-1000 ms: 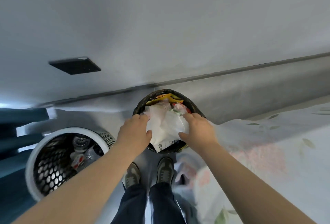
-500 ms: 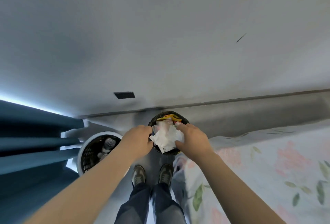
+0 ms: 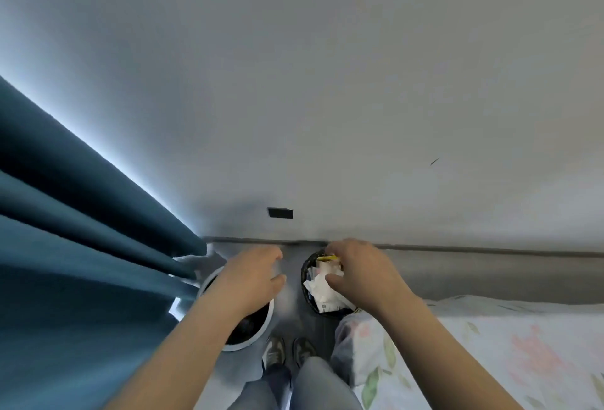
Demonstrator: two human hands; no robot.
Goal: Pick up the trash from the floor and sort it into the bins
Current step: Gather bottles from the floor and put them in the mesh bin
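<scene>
Floor (image 3: 291,310): grey, bounded by wall (image 3: 327,83).
Left hand (image 3: 251,275): held slack, empty, above white bin (image 3: 248,346).
Right hand (image 3: 359,272): curled on paper (image 3: 322,290) in black bin (image 3: 305,282); grasp cannot be told.

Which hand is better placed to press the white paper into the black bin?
Right hand: it is over the black bin, at the white paper. The left hand is over the white bin.

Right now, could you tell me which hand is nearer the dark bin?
Right. The right hand hangs over the dark bin; the left hand is over the white-rimmed bin beside it.
</scene>
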